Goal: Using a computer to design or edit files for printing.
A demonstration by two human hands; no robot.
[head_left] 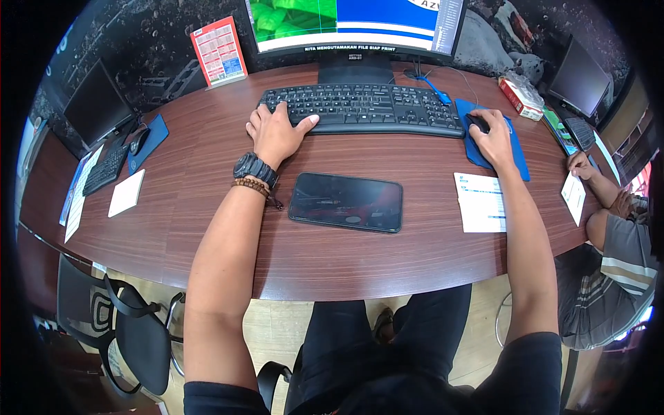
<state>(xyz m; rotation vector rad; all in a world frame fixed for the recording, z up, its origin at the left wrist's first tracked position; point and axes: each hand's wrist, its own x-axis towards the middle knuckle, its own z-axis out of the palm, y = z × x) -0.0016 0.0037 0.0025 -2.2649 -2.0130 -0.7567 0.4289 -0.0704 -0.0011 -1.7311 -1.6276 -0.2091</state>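
My left hand (278, 135) rests on the left end of a black keyboard (366, 105), fingers spread over the keys and thumb along its front edge. A dark watch and a beaded bracelet circle that wrist. Under my right hand (495, 140) is a black computer mouse (477, 124), mostly covered by the curled fingers. The mouse sits on a blue mouse pad (520, 160). Between my forearms a black smartphone (346, 202) lies flat, its screen dark. Behind the keyboard stands a large monitor (384, 36) with a green picture and a blue-and-white design on screen.
Beside my right forearm lies a printed paper form (478, 200). A desk calendar (218, 54) and a red-and-white box (520, 98) stand farther back. Other workstations flank the wooden desk (332, 270). At right, another person's hand (582, 166) touches a paper. An office chair (138, 332) stands at left.
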